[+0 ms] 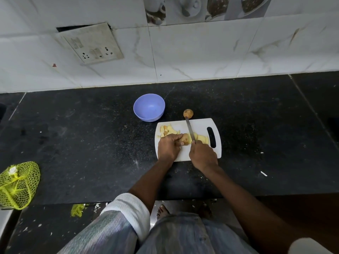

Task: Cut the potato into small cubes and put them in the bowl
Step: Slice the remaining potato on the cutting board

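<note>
Left hand (169, 146) is curled round the potato (185, 139) on the white cutting board (200, 125), right hand (202, 155) grips the knife (189, 131) with its blade down in the potato. Cut slices (202, 139) lie just right of the blade, more pieces (166, 131) at the board's far left. Purple bowl (149, 107) sits on the desk (91, 134) behind the board, a whole potato (188, 113) near it

No legible text, label, brand or number anywhere

White marbled wall tiles (192, 52), grimy socket plate (91, 44) (hanging crooked), black speckled counter (82, 134)
</note>
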